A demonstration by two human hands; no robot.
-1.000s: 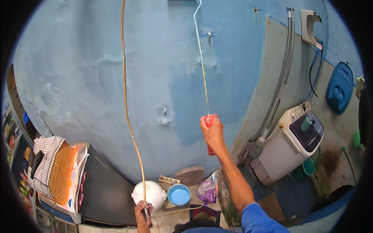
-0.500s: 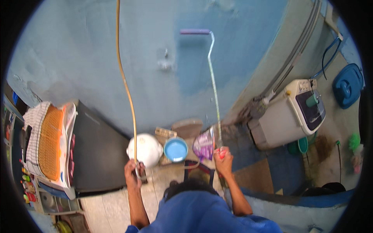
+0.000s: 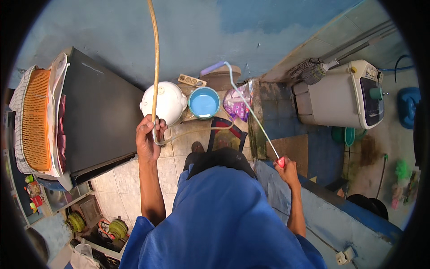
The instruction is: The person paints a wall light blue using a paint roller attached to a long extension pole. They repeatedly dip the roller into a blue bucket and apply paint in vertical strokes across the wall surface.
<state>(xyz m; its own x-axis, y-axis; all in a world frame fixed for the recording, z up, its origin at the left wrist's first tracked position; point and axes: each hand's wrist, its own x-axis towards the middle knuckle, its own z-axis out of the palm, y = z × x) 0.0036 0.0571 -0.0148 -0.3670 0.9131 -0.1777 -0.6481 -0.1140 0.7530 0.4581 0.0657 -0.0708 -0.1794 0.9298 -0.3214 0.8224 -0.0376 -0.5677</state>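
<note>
My left hand (image 3: 148, 137) grips a long tan pole (image 3: 155, 58) that rises past the top edge, with a thin cord looped at the hand. My right hand (image 3: 286, 169) holds the red handle of a paint roller (image 3: 249, 107). Its long metal shaft slants up-left, and the purple roller head (image 3: 212, 68) hangs just above a round bucket of light blue paint (image 3: 204, 102) on the floor. A white lidded pot (image 3: 166, 102) stands left of the bucket, right behind the pole. My blue shirt fills the lower middle.
A black cabinet (image 3: 101, 119) stands at left with an orange basket (image 3: 35, 119) on it. A white washing machine (image 3: 347, 96) sits at right with a broom beside it. A purple plastic bag (image 3: 237, 105) and a power strip (image 3: 191, 80) lie near the bucket. The wall is partly painted blue.
The view has tipped down from the wall to the floor. My right hand has brought the roller down off the wall to the paint bucket. My left hand keeps hold of the pole.
</note>
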